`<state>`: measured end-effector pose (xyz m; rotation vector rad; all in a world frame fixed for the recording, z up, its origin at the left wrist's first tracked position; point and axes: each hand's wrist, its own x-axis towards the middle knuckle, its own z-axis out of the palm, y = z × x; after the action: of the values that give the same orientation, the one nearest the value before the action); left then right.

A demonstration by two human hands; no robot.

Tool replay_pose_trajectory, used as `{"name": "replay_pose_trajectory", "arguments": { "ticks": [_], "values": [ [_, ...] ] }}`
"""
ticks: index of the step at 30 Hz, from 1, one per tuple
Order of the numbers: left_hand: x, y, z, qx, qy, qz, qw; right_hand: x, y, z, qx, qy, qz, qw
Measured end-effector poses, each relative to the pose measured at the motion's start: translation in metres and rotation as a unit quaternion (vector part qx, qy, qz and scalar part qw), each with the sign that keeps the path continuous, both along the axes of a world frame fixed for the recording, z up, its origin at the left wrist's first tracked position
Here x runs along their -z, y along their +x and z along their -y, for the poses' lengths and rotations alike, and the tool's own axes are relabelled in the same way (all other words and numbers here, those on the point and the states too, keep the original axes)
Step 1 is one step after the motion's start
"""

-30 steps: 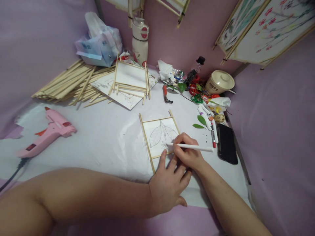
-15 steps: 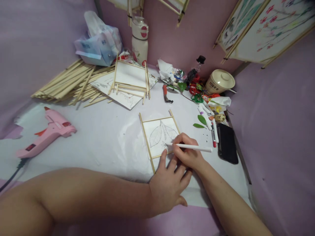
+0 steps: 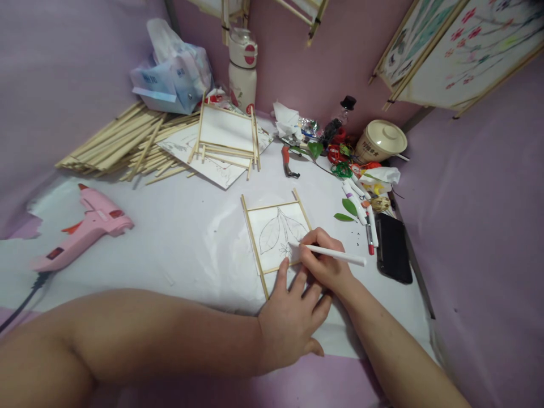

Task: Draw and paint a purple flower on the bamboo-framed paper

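Observation:
A white sheet (image 3: pixel 268 221) with a thin line drawing of leaves and a small flower lies within a frame of wooden sticks (image 3: pixel 251 233). In my right hand (image 3: pixel 326 262) is a slim white pen (image 3: pixel 335 254), its tip on or just above the paper near the flower. My left hand (image 3: pixel 291 320) lies with spread fingers at the frame's lower edge, the index fingertip reaching the bottom stick. The frame's lower right part is hidden beneath my hands.
On the left lies a pink glue gun (image 3: pixel 87 226) with its cord. Behind are a pile of sticks (image 3: pixel 110 141), a tissue pack (image 3: pixel 172 76), a bottle (image 3: pixel 243 73) and another framed sheet (image 3: pixel 225 127). Red-handled pliers (image 3: pixel 288 161), green leaves (image 3: pixel 349 206), a phone (image 3: pixel 393 249) and a lidded pot (image 3: pixel 380 141) are rightward.
The pen tip has shifted slightly up and right, and more lines of the small flower show. My left hand stays in place.

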<state>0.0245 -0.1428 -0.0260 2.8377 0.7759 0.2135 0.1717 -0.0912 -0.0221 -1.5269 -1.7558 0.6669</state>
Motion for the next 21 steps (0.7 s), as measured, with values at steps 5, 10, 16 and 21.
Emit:
{"name": "replay_pose_trajectory", "arguments": {
  "ticks": [5,10,16,21],
  "values": [
    [0.0011,0.0002,-0.0004,0.002,-0.001,0.004,1.000,-0.0008,-0.0003,-0.0003,0.009,0.004,0.008,1.000],
    [0.0027,0.0001,0.0006,-0.001,0.003,0.008,1.000,-0.0001,0.0009,-0.0003,0.006,-0.001,0.008,1.000],
    [0.0035,0.0004,0.0015,-0.004,0.007,0.009,1.000,-0.0017,0.0009,0.0012,-0.011,-0.006,0.003,1.000],
    [0.0039,-0.0001,0.0020,-0.002,0.006,0.009,1.000,-0.0022,0.0006,0.0013,-0.026,-0.006,0.000,1.000]
  ]
}}
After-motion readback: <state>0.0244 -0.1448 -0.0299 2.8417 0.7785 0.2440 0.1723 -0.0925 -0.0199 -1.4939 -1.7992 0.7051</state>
